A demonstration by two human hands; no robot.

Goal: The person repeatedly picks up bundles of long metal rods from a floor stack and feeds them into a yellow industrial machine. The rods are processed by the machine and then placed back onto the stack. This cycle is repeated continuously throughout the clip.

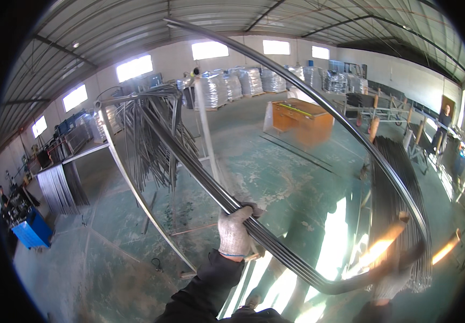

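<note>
My left hand point(235, 231), in a light knitted glove with dark fingers, is closed around a bundle of bent metal tubes point(200, 172). The bundle slants from the upper left down to the lower right. There it bends round, and its other leg climbs in a long arc to the top of the view. Near that bend my right hand point(391, 284), gloved and smeared by motion, grips the tubes; its fingers show poorly. Beyond the left hand stands a pale metal rack point(116, 156), with many dark bent tubes point(157, 140) hanging on it.
An orange wooden desk point(302, 119) stands ahead, with wrapped pallets point(251, 82) along the far wall. More dark rods point(394, 177) hang on a stand at right. A person point(443, 126) is at far right. A blue box point(32, 229) sits at left; thin rods point(297, 153) lie on the floor.
</note>
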